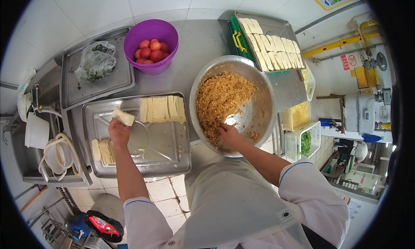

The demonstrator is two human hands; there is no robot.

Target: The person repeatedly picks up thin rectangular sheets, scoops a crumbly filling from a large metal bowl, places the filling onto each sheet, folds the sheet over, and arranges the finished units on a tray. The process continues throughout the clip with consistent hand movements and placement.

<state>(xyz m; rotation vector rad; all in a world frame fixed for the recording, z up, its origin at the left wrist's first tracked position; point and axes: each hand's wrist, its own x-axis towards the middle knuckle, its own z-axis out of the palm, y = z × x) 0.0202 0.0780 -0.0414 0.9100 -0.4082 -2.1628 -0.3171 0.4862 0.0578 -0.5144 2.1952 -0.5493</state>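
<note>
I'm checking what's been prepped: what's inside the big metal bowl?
The big metal bowl holds a brownish minced filling heaped on its left side. The right hand is in the filling. Whatever lies beneath the filling and the hand is covered.

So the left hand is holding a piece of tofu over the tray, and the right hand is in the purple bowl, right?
Not quite. The head view shows the right hand in the big metal bowl of brown filling, not the purple one. That purple bowl holds tomatoes. The left hand does hold a tofu piece over the tray.
</note>
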